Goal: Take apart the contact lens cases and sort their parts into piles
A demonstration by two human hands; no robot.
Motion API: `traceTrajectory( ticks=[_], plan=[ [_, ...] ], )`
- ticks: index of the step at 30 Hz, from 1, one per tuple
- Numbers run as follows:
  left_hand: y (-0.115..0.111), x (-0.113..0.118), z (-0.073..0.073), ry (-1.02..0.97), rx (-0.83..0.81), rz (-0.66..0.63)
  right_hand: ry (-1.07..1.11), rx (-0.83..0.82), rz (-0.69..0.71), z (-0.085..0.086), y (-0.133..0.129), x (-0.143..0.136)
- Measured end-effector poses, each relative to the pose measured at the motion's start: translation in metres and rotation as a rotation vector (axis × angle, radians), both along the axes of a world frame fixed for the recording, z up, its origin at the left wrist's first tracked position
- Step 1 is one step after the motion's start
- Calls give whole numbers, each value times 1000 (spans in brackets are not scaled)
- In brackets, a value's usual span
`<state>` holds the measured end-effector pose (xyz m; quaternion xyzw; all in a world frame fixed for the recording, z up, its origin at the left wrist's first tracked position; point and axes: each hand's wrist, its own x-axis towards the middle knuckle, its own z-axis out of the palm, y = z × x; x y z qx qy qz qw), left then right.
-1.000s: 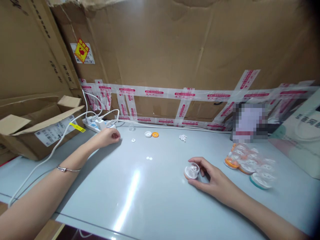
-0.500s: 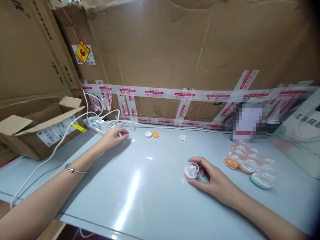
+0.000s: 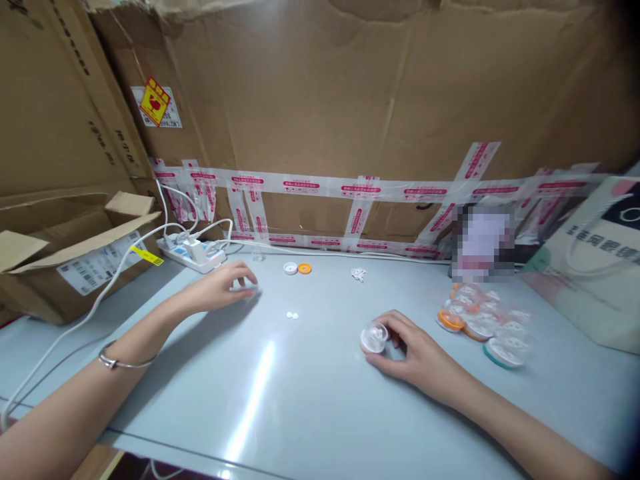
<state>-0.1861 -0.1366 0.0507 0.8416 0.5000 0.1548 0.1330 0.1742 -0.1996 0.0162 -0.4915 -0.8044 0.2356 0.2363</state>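
R hand grasping clear-domed cup, prob. light, stiff, slick, best held round base; L hand, can't tell if gripping

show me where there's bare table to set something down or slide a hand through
Widest: the near middle, between the forearms, nearer than the two small white discs. Another gap lies between the white pile and the clear-topped container in the right hand. Crowded: right, with clustered containers; far left, with power strip and carton.
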Motion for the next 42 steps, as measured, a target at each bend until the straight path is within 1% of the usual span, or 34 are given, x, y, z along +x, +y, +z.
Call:
traceTrajectory(
  ticks=[2, 3, 4, 5, 6, 8, 10, 12, 15, 21, 25, 28, 33, 36, 42],
  plan=[
    [-12, 26, 8, -86, 89, 10, 14, -3, 17, -1, 1, -1],
    [-19, 44, 9, -148, 99, -19, 22, -6, 29, -1, 1, -2],
    [-25, 63, 8, -193, 65, -77, 30, -11, 42, -1, 1, -2],
    [-32, 83, 5, -223, 26, -167, 38, -15, 55, -1, 1, -3],
    [-38, 102, -1, -244, -4, -250, 44, -19, 67, -1, 1, -3],
    [-47, 134, -16, -256, -56, -309, 56, -31, 79, -1, 0, -3],
    [-51, 155, -31, -287, -94, -297, 81, -54, 70, 1, -1, -2],
    [-52, 167, -43, -338, -106, -249, 116, -84, 57, 2, -3, 0],
    [-53, 173, -48, -381, -92, -195, 145, -117, 41, 2, -6, -3],
    [-61, 176, -45, -384, -73, -155, 68, -103, -75, -1, -10, -17],
    [-62, 173, -47, -438, -107, -159, 42, -77, -63, 2, -11, -23],
    [-61, 170, -47, -461, -155, -190, 11, -43, -41, 4, -11, -25],
    [-60, 168, -49, -491, -193, -226, 18, -4, 1, 2, -10, -23],
    [-58, 169, -52, -488, -193, -231, -20, 50, 53, 3, -8, -20],
    [-56, 168, -54, -497, -191, -244, -168, 206, 331, 12, 1, -11]
  ],
)
